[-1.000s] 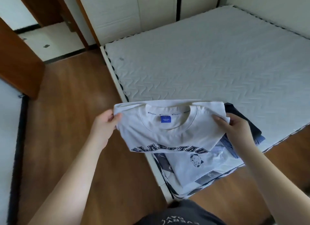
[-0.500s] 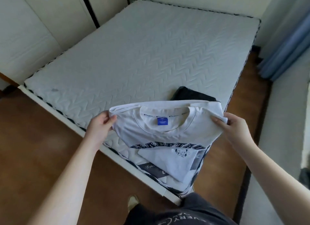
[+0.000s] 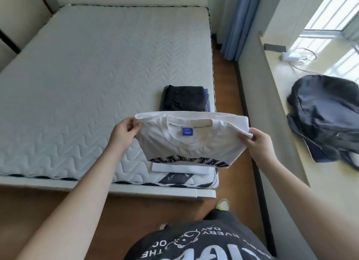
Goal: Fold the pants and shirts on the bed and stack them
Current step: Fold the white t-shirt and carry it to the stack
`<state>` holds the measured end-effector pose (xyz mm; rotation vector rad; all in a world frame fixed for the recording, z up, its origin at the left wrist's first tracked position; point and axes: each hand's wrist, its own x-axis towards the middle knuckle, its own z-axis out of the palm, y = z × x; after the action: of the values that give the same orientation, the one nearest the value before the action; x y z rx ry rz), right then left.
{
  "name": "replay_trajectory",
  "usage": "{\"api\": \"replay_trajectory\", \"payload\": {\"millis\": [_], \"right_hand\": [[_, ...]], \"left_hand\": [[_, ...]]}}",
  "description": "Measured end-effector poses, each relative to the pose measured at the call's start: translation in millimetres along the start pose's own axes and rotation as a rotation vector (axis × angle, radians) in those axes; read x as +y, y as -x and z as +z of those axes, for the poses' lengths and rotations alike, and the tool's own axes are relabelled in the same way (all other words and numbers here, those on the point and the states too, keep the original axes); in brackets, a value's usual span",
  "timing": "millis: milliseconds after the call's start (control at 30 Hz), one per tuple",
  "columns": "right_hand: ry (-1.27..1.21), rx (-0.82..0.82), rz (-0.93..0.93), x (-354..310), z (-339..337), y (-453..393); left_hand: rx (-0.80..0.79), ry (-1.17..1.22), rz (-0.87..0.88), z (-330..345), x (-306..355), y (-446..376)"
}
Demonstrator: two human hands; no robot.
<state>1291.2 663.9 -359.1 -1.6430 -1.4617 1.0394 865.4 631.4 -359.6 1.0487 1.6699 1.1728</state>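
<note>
The view has swung right along the grey quilted bed (image 3: 97, 75), both hands, left (image 3: 124, 135) and right (image 3: 258, 145), pinching the folded white lettered T-shirt (image 3: 194, 143) mid-frame, stacking step underway, next lowering it squarely onto the white folded pile (image 3: 180, 169) beneath.

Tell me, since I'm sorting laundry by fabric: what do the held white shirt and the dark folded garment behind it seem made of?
The white printed T-shirt, held by both hands, looks like matte cotton jersey: soft drape, ribbed collar. The dark folded garment on the quilted mattress looks a heavier matte cloth; its exact fabric is unclear.
</note>
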Motion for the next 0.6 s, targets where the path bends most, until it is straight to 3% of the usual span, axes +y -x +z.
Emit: {"api": "replay_trajectory", "payload": {"millis": [233,600], "right_hand": [[-0.032,0.013,0.096,34,-7,44],[-0.054,-0.099,0.149,72,7,32]], "left_hand": [[-0.055,-0.098,-0.021,15,-23,18],[-0.039,-0.129,-0.152,21,-47,50]]}}
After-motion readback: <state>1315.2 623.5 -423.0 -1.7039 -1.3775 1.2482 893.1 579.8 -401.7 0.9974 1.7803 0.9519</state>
